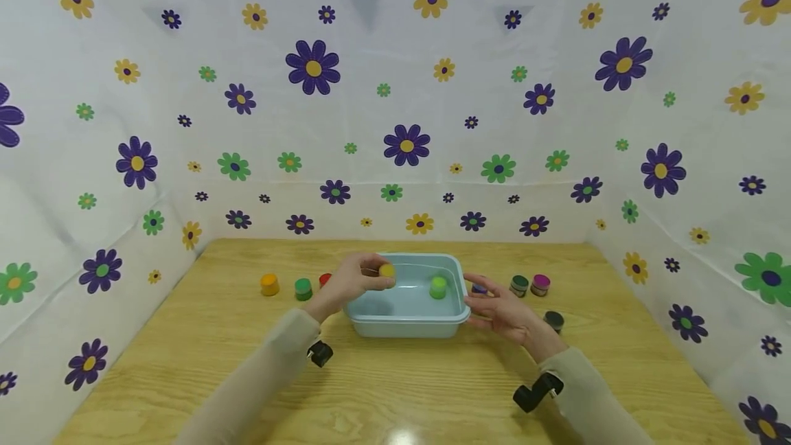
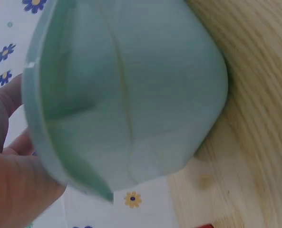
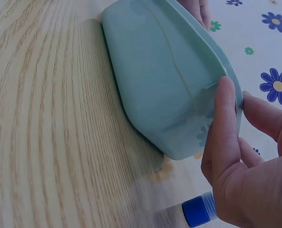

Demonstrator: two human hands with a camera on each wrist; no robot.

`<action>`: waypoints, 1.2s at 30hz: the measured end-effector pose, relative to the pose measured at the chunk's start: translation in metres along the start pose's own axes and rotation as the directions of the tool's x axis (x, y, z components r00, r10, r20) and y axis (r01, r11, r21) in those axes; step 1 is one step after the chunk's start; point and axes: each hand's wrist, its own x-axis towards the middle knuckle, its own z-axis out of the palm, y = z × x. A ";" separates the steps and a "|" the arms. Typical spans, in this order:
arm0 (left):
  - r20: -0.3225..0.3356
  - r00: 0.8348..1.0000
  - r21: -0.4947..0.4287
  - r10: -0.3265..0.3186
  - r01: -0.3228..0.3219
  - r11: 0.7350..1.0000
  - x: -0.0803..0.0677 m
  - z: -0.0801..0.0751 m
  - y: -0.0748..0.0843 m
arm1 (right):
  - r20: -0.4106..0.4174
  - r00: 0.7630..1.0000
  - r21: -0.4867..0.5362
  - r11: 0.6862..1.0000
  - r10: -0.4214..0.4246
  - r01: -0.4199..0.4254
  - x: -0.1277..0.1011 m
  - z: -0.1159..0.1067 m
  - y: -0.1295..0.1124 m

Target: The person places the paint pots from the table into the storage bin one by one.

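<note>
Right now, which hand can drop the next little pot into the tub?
Probably the left hand: its fingers already pinch a yellow pot above the blue tub. The right hand holds nothing; its straight fingers rest at the tub's right rim.

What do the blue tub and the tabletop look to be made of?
The tub looks like moulded plastic: pale blue, smooth, slightly glossy, with rounded corners and a thin rolled rim. The tabletop shows light wood grain with a faint sheen; solid wood or laminate, I cannot tell.
</note>
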 end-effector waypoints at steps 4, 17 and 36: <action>0.032 0.999 -0.035 -0.007 0.008 0.999 0.005 0.015 0.002 | 0.011 1.000 0.040 0.999 0.018 -0.018 0.000 0.000 0.000; 0.143 0.984 -0.142 -0.109 0.129 0.981 0.017 0.049 0.009 | 0.024 1.000 0.069 0.998 0.015 -0.016 -0.001 0.000 -0.001; 0.147 0.974 -0.104 -0.171 0.187 0.977 0.035 0.075 0.011 | 0.020 1.000 0.054 0.998 0.025 -0.026 -0.001 0.001 0.000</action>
